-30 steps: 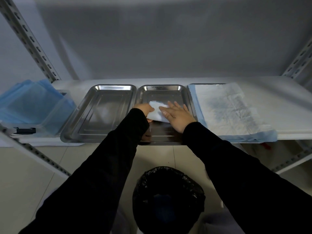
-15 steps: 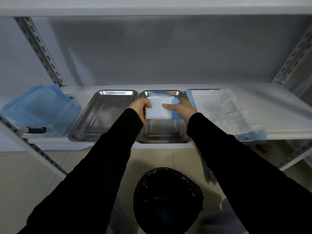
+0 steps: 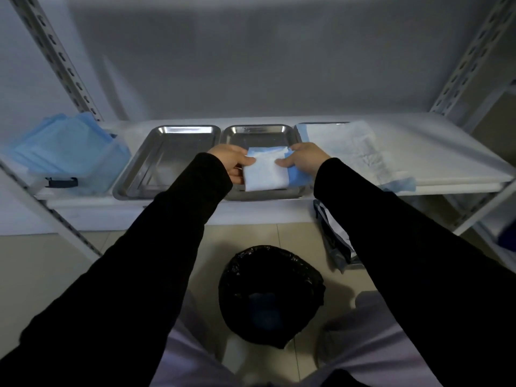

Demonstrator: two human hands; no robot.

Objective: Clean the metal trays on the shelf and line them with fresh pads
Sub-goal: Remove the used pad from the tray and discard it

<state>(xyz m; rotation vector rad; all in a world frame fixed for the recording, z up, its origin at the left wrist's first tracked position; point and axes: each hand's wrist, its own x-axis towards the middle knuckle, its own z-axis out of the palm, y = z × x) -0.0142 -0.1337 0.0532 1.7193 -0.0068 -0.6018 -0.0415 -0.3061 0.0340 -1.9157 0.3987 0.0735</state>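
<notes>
One pad (image 3: 265,174) between both hands (image 3: 231,161) (image 3: 305,160)

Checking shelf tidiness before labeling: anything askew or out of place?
The unfolded pad on the right lies skewed and wrinkled, its blue corner hanging past the shelf front edge. The left tray and the middle tray, under the folded pad, sit straight.

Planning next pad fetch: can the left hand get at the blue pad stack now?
Probably not yet: left hand pinches the folded pad with the right hand. Nothing blocks the blue pad stack otherwise.
</notes>
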